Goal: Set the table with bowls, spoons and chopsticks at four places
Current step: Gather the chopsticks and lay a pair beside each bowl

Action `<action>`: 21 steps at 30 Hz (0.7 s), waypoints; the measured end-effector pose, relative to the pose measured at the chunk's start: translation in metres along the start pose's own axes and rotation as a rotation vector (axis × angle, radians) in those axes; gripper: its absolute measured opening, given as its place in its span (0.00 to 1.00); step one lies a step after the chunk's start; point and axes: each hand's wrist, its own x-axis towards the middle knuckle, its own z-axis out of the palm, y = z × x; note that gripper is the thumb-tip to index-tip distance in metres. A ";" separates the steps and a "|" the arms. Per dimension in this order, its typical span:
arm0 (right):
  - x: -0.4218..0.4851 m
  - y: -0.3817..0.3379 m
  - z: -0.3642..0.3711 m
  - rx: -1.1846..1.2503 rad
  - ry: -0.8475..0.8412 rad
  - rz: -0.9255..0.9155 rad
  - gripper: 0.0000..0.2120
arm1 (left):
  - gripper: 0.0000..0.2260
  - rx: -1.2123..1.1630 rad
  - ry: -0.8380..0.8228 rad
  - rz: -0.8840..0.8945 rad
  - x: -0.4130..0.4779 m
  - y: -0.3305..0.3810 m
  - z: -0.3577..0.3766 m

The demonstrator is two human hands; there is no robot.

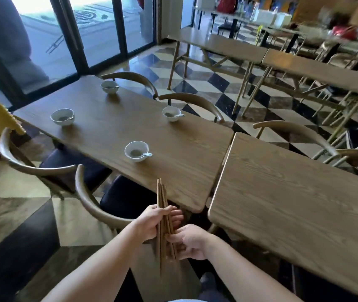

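Observation:
Several white bowls stand on the wooden table [108, 136], each with a spoon in it: a near one [136, 151], one at the left [62, 116], one at the far left end [109, 86] and one at the right edge [171, 113]. A spoon handle [147, 154] juts out of the near bowl. Below the table's near corner I hold a bundle of brown wooden chopsticks [161, 197] upright. My left hand [152, 223] is wrapped around the bundle's middle. My right hand [190, 241] pinches its lower part.
Wooden chairs stand around the table, one [91, 199] right beside my left hand. A second wooden table [293, 203] abuts on the right. More tables and chairs fill the far right. Glass doors lie beyond the far end. The floor is chequered tile.

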 end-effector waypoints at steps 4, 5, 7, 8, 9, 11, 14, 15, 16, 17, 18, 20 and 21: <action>0.011 -0.009 0.031 -0.052 0.116 -0.097 0.12 | 0.16 0.037 0.052 0.055 -0.007 0.010 -0.029; 0.013 -0.012 0.035 -0.063 0.137 -0.100 0.12 | 0.16 0.018 0.054 0.051 -0.006 0.012 -0.033; 0.019 -0.019 0.040 -0.065 0.146 -0.088 0.12 | 0.16 -0.004 0.062 0.041 -0.002 0.017 -0.040; 0.023 -0.023 0.041 -0.059 0.140 -0.082 0.12 | 0.16 -0.005 0.059 0.039 0.001 0.021 -0.043; 0.028 -0.027 0.041 -0.050 0.131 -0.076 0.11 | 0.16 -0.005 0.050 0.034 0.004 0.026 -0.047; 0.039 -0.036 0.040 -0.021 0.106 -0.070 0.09 | 0.15 0.004 0.037 0.009 0.010 0.037 -0.054; 0.059 -0.051 0.040 0.031 0.057 -0.062 0.06 | 0.14 -0.004 0.037 -0.054 0.023 0.057 -0.062; 0.066 -0.057 0.040 0.044 0.041 -0.057 0.05 | 0.14 -0.003 0.036 -0.078 0.027 0.065 -0.063; 0.073 -0.064 0.039 0.051 0.026 -0.052 0.05 | 0.14 0.005 0.035 -0.099 0.031 0.072 -0.064; 0.082 -0.070 0.037 0.060 0.014 -0.048 0.06 | 0.14 0.016 0.032 -0.118 0.036 0.080 -0.065; 0.091 -0.077 0.035 0.077 0.002 -0.043 0.07 | 0.14 0.031 0.026 -0.138 0.042 0.089 -0.067; 0.106 -0.090 0.029 0.125 -0.024 -0.021 0.08 | 0.13 0.081 0.006 -0.182 0.053 0.107 -0.070; 0.114 -0.097 0.026 0.135 -0.039 -0.010 0.07 | 0.13 0.119 0.000 -0.201 0.060 0.114 -0.070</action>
